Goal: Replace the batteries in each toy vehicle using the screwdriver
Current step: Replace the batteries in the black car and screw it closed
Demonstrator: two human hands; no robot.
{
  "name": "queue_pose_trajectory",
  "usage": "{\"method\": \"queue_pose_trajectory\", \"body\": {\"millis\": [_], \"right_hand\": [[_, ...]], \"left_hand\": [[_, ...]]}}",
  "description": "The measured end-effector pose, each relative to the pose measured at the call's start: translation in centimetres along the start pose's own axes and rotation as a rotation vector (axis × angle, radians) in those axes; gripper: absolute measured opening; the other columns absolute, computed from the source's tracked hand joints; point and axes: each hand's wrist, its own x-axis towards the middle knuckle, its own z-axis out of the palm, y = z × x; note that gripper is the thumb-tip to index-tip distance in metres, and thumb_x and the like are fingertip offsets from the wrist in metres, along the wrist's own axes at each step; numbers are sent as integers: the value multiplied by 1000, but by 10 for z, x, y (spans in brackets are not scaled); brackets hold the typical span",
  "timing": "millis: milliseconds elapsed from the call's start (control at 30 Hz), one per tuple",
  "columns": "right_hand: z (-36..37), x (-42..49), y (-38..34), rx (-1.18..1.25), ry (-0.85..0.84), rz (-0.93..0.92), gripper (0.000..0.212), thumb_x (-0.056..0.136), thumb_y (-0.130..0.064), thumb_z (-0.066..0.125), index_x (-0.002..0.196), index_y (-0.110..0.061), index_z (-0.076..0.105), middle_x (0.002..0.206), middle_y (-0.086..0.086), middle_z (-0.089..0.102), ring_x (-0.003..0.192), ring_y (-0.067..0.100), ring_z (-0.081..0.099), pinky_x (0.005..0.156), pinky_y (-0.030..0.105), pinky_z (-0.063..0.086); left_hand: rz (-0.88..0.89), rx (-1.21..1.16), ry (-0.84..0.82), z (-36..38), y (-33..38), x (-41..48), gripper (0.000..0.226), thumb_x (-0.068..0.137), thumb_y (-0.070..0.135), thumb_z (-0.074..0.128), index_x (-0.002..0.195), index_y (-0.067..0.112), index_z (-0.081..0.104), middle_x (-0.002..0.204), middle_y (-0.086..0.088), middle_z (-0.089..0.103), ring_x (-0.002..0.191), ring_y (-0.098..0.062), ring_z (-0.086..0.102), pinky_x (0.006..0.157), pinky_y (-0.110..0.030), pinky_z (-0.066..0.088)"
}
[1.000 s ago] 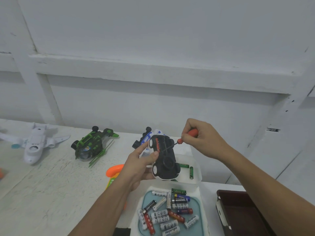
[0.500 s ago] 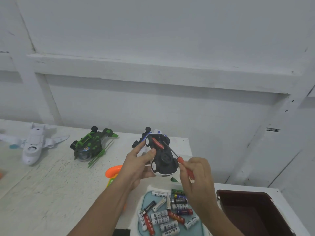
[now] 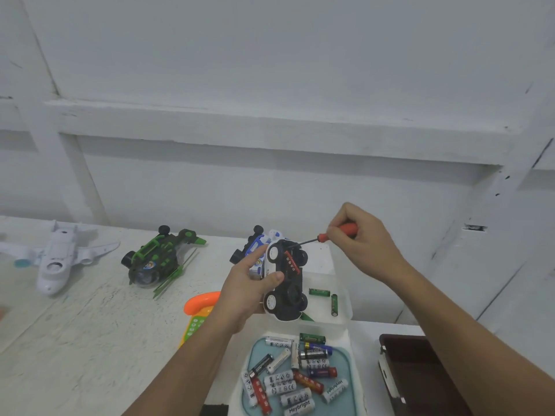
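Half a second ago the right hand [image 3: 360,244] was low beside the tray [image 3: 350,367]. Now it sits above and to the right of the toy car [image 3: 288,280]. Its fingers are curled tight around the smooth orange handle of the screwdriver [image 3: 322,236], whose thin dark shaft slants down-left, tip at the top end of the car's underside. The left hand [image 3: 246,289] holds the car in the air over the scuffed white table [image 3: 90,340], thumb pressed across its side, fingers wrapped behind. The car is glossy plastic, with a black belly facing the camera, a white shell, chunky wheels and a red strip. Below it, loose cylindrical batteries [image 3: 288,382] lie in the teal tray.
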Motion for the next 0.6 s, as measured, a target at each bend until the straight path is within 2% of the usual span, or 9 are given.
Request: {"method": "queue_pose_trajectory", "body": {"millis": [100, 167, 267, 400, 500, 600], "right_hand": [[1, 3, -10, -63, -112, -29, 12, 88, -1, 55, 77, -3, 51, 77, 25, 67, 56, -9, 58, 49, 18, 31], [2, 5, -12, -119, -138, -47, 12, 86, 0, 56, 76, -2, 52, 76, 18, 68, 52, -8, 55, 49, 16, 32], [-1, 6, -12, -159, -117, -59, 12, 82, 1, 60, 73, -4, 53, 69, 3, 67, 48, -1, 47, 49, 12, 34], [-6, 5, -8, -142, -95, -42, 15, 82, 0, 58, 71, -8, 51, 74, 1, 73, 47, -1, 50, 47, 10, 33], [-10, 4, -2, -92, -31, 3, 16, 85, -2, 57, 73, -10, 51, 77, 4, 73, 54, -4, 58, 46, 10, 32], [-16, 2, 8, 15, 82, 108, 13, 87, -7, 61, 76, -8, 55, 75, 3, 71, 50, -3, 54, 49, 15, 34]], "left_hand": [[18, 48, -4, 1, 2, -1, 55, 89, 5, 70, 124, 44, 54, 81, -8, 70, 63, -14, 72, 61, -38, 62], [25, 57, 1, 1, 2, 0, 56, 89, 5, 71, 124, 45, 54, 80, -8, 71, 64, -16, 73, 61, -39, 62], [29, 53, 5, 0, 3, -1, 55, 89, 4, 70, 119, 48, 56, 82, -9, 74, 67, -17, 73, 59, -37, 61], [27, 26, 3, -2, 3, -2, 53, 90, 3, 68, 115, 47, 57, 76, 1, 76, 65, -14, 73, 52, -31, 58], [18, 2, 9, -5, 3, -4, 54, 90, 3, 68, 127, 41, 59, 85, -1, 77, 68, -15, 74, 52, -30, 56], [17, -23, 22, -8, 2, -6, 52, 91, 5, 68, 131, 36, 59, 94, -7, 77, 76, -23, 75, 59, -36, 59]]}}
